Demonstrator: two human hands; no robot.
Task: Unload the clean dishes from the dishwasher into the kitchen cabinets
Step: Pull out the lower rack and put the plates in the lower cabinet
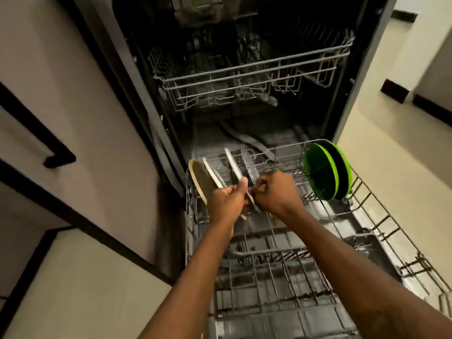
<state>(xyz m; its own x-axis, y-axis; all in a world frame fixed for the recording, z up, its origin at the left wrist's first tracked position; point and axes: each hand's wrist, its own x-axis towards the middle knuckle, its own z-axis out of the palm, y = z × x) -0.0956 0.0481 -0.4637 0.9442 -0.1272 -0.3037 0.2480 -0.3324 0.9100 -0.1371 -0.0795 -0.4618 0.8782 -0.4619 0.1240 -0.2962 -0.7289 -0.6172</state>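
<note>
Lower rack [281, 277] unloading: left hand [228, 200] grips white plate [232, 160], right hand [277, 192] pinches glass plate [249, 165]. Next: lift both straight up.

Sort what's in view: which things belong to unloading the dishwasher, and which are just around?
Job: left hand gripping thin white plate; right hand on clear ribbed glass plate; beige round plate; second white plate; green round plates; grey wire lower rack.
Bystanders: grey wire upper rack; black bar cabinet handle; cream floor.
</note>
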